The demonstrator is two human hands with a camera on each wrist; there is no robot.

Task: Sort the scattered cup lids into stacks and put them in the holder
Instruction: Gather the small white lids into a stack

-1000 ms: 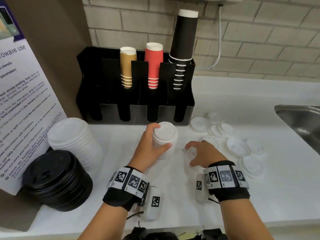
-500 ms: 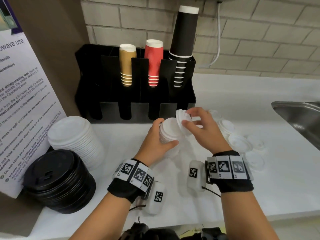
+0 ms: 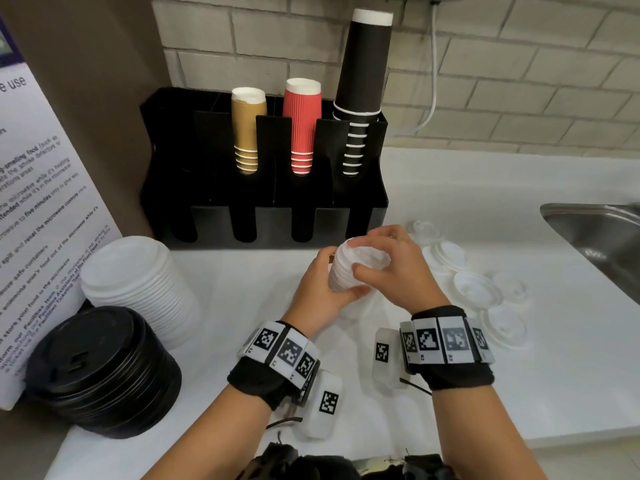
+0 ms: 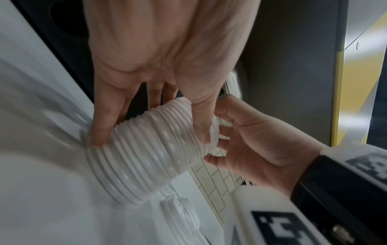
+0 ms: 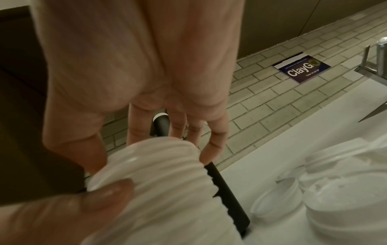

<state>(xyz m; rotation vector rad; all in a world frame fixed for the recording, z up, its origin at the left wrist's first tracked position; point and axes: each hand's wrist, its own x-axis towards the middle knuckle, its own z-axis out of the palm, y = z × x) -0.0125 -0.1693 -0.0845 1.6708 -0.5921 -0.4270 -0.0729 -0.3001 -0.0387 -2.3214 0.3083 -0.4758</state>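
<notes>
White lid stack (image 3: 349, 271): your left hand (image 3: 322, 292) grips it steady; right hand (image 3: 394, 268) pinches top lid (image 3: 363, 256), seating it.

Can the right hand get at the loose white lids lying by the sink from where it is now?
Probably yes: the loose lids lie just beside the right hand with nothing between, but it must first let go of the small lid stack.

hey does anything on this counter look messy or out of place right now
Yes. Loose white lids lie scattered on the counter right of the hands, not stacked. The big white lid stack and black lid stack sit outside the holder, and the holder's front slots look empty. The small lid stack is gripped by the left hand.
</notes>
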